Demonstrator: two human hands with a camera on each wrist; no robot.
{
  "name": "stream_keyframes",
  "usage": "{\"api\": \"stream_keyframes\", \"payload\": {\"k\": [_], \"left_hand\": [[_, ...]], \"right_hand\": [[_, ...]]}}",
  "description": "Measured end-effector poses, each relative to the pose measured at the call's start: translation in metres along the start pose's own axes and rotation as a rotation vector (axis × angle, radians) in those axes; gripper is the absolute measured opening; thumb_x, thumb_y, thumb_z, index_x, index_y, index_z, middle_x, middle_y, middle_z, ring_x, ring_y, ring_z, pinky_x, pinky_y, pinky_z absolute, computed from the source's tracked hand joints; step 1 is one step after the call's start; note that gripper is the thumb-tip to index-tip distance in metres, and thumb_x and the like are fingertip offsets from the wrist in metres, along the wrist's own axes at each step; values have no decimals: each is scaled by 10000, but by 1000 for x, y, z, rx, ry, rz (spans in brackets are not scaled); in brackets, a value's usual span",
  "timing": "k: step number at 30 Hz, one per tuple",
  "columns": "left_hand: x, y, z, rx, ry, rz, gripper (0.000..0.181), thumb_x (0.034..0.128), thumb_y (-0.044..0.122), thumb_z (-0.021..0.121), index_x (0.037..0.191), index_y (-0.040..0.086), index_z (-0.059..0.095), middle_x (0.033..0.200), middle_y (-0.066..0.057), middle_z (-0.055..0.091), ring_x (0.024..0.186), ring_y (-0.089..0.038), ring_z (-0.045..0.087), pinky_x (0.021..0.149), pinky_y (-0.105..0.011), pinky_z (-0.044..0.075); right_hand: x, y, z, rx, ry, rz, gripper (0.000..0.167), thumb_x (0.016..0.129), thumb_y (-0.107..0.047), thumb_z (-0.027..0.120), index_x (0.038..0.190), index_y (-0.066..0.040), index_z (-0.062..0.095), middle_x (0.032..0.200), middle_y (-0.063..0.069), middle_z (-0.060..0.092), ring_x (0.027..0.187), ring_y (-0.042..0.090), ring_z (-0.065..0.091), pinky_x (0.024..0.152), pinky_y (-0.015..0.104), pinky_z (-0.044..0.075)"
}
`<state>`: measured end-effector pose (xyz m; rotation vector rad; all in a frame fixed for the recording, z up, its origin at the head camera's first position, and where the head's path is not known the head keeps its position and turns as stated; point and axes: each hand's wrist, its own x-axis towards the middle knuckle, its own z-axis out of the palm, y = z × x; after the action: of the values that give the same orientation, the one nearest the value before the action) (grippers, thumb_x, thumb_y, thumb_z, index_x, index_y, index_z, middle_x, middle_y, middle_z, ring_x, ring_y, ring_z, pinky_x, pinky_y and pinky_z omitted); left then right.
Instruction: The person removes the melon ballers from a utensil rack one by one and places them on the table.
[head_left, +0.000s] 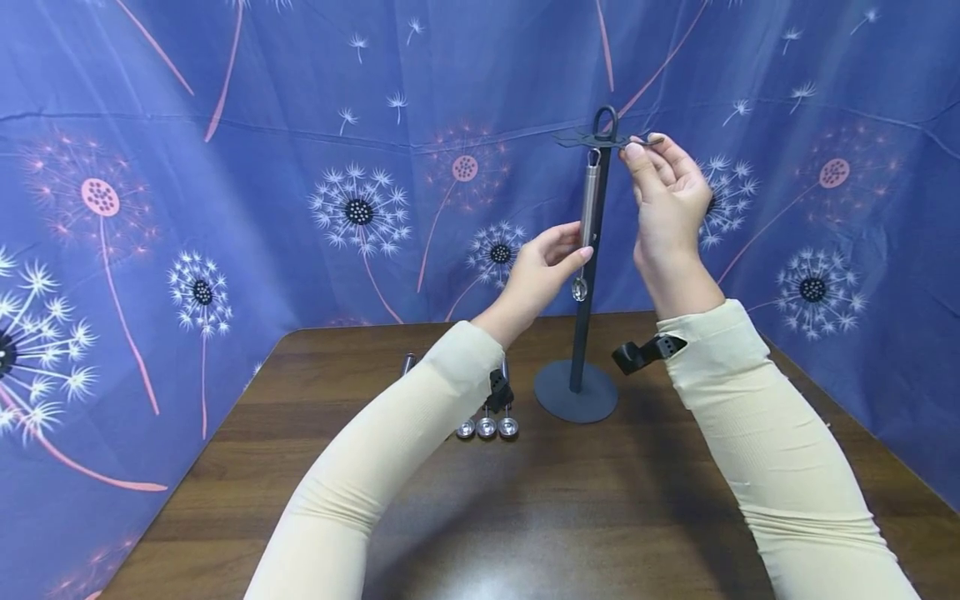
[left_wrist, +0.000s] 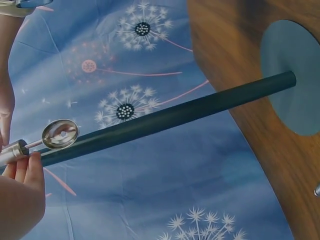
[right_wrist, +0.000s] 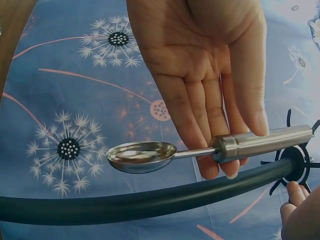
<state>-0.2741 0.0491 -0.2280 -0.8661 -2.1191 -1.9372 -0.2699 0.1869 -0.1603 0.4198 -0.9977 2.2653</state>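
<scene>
My left hand point(head_left: 542, 265) holds a metal spoon point(head_left: 590, 200) by its thick steel handle, thumb on one side and fingers on the other. The spoon is upright with its bowl point(right_wrist: 141, 156) at the bottom. A wire loop point(head_left: 594, 157) on the handle's top end is at the hooked ring of a dark stand point(head_left: 587, 317); I cannot tell whether it bears on a hook. My right hand point(head_left: 670, 200) pinches one hook of that ring point(head_left: 648, 142) between thumb and fingers. In the right wrist view, the left hand point(right_wrist: 205, 90) is close up around the handle.
Several more metal spoons point(head_left: 487, 427) lie on the brown wooden table point(head_left: 480, 508), partly hidden behind my left forearm. The stand's round base point(head_left: 555, 392) rests near the table's back. A blue dandelion-patterned cloth point(head_left: 420, 100) hangs behind and at the sides.
</scene>
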Motion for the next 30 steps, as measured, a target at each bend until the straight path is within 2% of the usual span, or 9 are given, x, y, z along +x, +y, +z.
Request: {"api": "stream_keyframes", "payload": {"k": [5,10,17,23,30], "left_hand": [[3,0,1,21,24,-21,345,946,154,640,1282,84,607,1190,-85,676,1069,-146,649,933,-183,530],[6,0,-1,35,55,-27,319,910,165,689,1213,74,647,1135,-85,697,1010,-134,668,880,-162,549],[6,0,-1,5,87,-19,300,864,153,743,1140,57,677,1055,-101,716,932,-136,686,840,-180,566],[4,4,-3,-24,110,-41,297,856,143,750,1131,56,681,1058,-102,717,929,-139,688,837,-173,575],[2,6,-4,-36,131,5,284,856,117,746,1121,37,683,1050,-124,712,910,-138,684,830,-188,572]], "right_hand": [[0,-1,1,-3,14,-28,361,814,48,731,1128,87,557,1015,161,668,950,231,678,993,258,536],[-1,-1,3,-2,17,-34,287,816,65,722,1067,55,583,967,149,686,895,206,688,990,265,538],[-2,-1,4,3,22,-24,256,813,74,720,1033,39,594,926,126,693,874,197,690,980,260,544],[-3,-2,4,-19,18,-19,231,824,58,716,1016,9,597,947,116,693,905,194,688,987,244,536],[-3,-3,4,-35,19,-22,225,829,50,716,1016,4,601,964,125,690,907,194,687,986,242,536]]}}
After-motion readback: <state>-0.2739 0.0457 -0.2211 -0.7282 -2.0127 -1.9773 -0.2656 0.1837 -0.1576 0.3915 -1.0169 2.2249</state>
